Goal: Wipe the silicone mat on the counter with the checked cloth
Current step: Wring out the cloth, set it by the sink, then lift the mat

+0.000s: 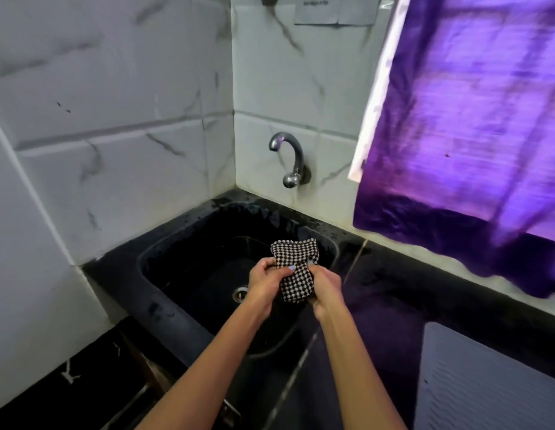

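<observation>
Head view, both hands gripping crumpled black-and-white checked cloth over sink

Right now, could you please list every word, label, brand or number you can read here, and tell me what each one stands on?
No text here can be read.
Paper notice taped to the tiled wall above the tap: it carries dark printed lines, too blurred and cut off by the frame edge to read.
Checked cloth, sink, silicone mat and purple curtain: no lettering visible.
</observation>
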`<state>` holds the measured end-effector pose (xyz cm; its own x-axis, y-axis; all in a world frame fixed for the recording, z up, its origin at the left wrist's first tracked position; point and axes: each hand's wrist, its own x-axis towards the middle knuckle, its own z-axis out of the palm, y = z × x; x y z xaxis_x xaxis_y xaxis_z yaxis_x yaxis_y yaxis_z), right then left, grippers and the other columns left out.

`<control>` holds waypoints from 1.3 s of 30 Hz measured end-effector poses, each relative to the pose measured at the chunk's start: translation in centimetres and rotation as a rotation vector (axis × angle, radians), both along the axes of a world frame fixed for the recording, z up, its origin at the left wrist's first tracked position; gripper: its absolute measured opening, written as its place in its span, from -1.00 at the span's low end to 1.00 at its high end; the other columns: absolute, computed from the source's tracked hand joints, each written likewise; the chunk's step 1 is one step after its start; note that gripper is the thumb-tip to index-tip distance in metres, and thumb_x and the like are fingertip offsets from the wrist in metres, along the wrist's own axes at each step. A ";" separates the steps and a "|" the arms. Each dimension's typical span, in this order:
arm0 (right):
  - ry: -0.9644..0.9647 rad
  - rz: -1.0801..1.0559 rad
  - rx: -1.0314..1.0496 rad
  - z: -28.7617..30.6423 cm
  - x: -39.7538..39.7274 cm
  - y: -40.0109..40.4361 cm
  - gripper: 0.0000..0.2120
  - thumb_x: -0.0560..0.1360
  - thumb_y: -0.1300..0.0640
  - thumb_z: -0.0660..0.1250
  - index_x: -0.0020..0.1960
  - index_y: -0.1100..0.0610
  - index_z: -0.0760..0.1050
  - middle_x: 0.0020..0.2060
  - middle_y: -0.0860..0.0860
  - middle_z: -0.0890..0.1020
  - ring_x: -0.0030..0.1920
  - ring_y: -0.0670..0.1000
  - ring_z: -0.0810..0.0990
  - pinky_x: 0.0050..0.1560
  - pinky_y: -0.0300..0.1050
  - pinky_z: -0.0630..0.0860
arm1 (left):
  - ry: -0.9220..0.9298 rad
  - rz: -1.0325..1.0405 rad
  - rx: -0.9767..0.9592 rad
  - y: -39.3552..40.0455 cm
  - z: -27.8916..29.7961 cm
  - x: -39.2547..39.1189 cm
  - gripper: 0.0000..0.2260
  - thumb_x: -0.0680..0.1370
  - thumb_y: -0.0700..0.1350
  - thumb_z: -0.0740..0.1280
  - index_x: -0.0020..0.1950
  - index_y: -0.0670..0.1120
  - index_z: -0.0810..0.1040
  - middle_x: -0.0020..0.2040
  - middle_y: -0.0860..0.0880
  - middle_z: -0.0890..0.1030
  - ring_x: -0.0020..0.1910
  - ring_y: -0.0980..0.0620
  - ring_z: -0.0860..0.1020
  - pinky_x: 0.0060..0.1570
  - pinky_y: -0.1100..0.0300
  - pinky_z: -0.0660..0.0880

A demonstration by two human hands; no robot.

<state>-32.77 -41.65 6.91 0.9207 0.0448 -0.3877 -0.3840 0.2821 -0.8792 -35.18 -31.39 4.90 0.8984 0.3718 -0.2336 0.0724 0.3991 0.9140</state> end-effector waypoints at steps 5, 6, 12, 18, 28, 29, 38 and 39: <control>0.012 0.040 -0.115 -0.3 5.4 5.9 -0.79 0.53 0.07 0.32 -0.24 0.14 0.51 -0.19 0.09 0.64 -0.13 0.06 0.58 -0.17 -0.10 0.47 | 0.021 0.051 0.062 6.2 -0.7 5.1 -0.73 0.39 -0.28 0.44 0.07 -0.23 0.52 -0.08 -0.15 0.65 -0.07 -0.10 0.63 -0.02 0.00 0.57; 0.002 0.035 -0.138 -0.6 6.4 7.1 -0.76 0.52 0.04 0.34 -0.25 0.17 0.52 -0.16 0.14 0.66 -0.11 0.09 0.60 -0.14 -0.07 0.48 | 0.028 0.050 0.044 7.4 -0.9 6.1 -0.71 0.40 -0.26 0.44 0.09 -0.25 0.52 -0.07 -0.17 0.65 -0.08 -0.11 0.64 -0.10 0.04 0.58; -0.026 -0.008 -0.248 -2.3 13.0 13.8 -0.62 0.43 -0.16 0.38 -0.29 0.16 0.58 -0.20 0.14 0.70 -0.07 0.16 0.67 0.06 0.17 0.57 | 0.067 0.022 0.034 13.9 -1.2 11.9 -0.88 0.48 -0.14 0.38 -0.15 -0.19 0.54 -0.14 -0.18 0.64 -0.17 -0.09 0.61 -0.19 0.09 0.55; -0.053 -0.088 -0.337 -2.6 18.6 18.3 -0.78 0.41 0.00 0.44 -0.12 0.09 0.47 -0.09 0.07 0.64 -0.04 0.07 0.61 0.09 0.07 0.56 | 0.113 0.075 0.088 17.8 -2.4 17.2 -0.71 0.42 -0.17 0.44 0.04 -0.17 0.41 -0.08 -0.14 0.58 -0.12 -0.04 0.58 -0.09 0.03 0.55; -0.276 0.256 -0.536 -2.8 28.9 25.9 -0.71 0.30 0.26 0.51 -0.05 0.00 0.58 0.00 -0.01 0.64 0.06 -0.03 0.60 0.17 -0.09 0.54 | 0.059 0.064 0.330 26.2 -3.2 27.8 -0.64 0.41 -0.40 0.37 0.07 -0.04 0.43 0.05 -0.12 0.58 -0.11 0.11 0.55 -0.24 0.37 0.51; -0.290 0.271 -0.561 -2.8 29.9 26.4 -0.66 0.29 0.26 0.51 0.02 0.02 0.59 0.00 -0.02 0.63 0.06 -0.03 0.59 0.17 -0.11 0.53 | 0.048 0.054 0.348 26.8 -3.2 29.0 -0.60 0.40 -0.44 0.34 0.13 -0.08 0.43 0.08 -0.14 0.57 -0.09 0.09 0.55 -0.25 0.43 0.50; -0.523 0.309 -0.732 -5.4 38.2 30.7 -0.56 0.38 0.43 0.27 0.24 0.21 0.47 0.18 0.11 0.54 0.21 0.07 0.50 0.29 -0.17 0.38 | 0.016 -0.045 0.573 31.4 -6.2 38.5 -0.33 0.31 -0.27 0.42 0.40 -0.19 0.30 0.33 -0.24 0.41 0.27 -0.09 0.44 0.34 0.02 0.35; -0.550 0.318 -0.756 -5.8 38.8 31.0 -0.56 0.39 0.43 0.26 0.24 0.23 0.46 0.20 0.13 0.52 0.23 0.08 0.48 0.28 -0.19 0.34 | 0.053 -0.043 0.635 31.6 -6.6 39.1 -0.27 0.25 -0.12 0.43 0.40 -0.16 0.32 0.32 -0.23 0.41 0.28 -0.11 0.44 0.35 0.05 0.34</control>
<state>6.00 -10.69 1.10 0.9692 0.2383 0.0624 0.1719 -0.4730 -0.8641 3.88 0.26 -1.67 0.9091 0.4159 -0.0240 0.1279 -0.2237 0.9662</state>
